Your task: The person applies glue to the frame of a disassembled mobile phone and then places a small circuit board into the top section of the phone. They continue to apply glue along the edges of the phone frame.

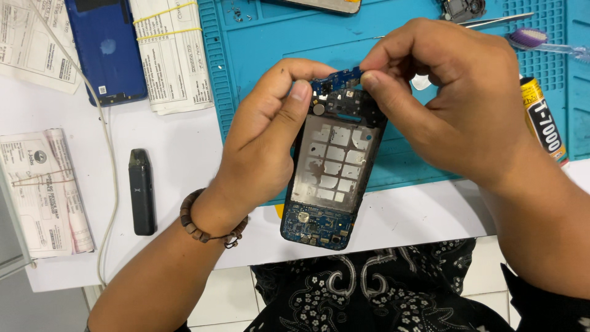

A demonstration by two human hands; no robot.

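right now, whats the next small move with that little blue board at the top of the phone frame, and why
Probably press it down: the right hand pinches the small blue board half raised at the phone frame top edge, while the left hand steadies the frame.

A yellow-and-black glue tube [542, 118] lies at the right on the teal mat [258, 43], while white printed paper bundles, apparently rubber-banded, sit top left [171, 55] and far left [46, 193].

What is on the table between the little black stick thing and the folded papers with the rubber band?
Between the black stick-shaped device and the banded folded papers, the head view shows a thin white cable running down the white table.
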